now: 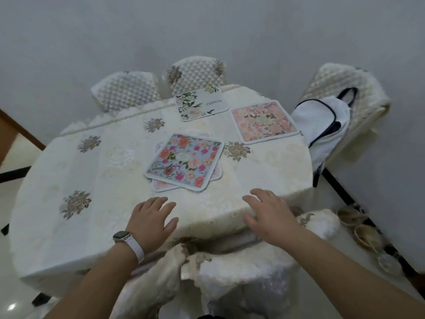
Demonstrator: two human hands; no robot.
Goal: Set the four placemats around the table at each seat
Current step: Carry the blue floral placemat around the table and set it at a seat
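A blue placemat with bright flowers (185, 160) lies mid-table, stacked on a pale pink placemat (161, 185) whose corners stick out beneath it. A white placemat with green leaves (201, 103) sits at the far edge by a chair. A pink floral placemat (264, 122) lies at the right edge. My left hand (151, 221), with a watch on the wrist, rests flat on the tablecloth near the front edge, fingers apart. My right hand (266, 211) lies open on the table's front rim. Neither hand holds anything.
The table (69, 180) wears a cream cloth with embroidered flowers. Quilted chairs stand at the far side (126, 90), (195, 74) and at the right (345, 88), the right one bearing a white bag (322, 125). A covered chair (230, 272) is right below me. Shoes (365, 233) lie on the floor at right.
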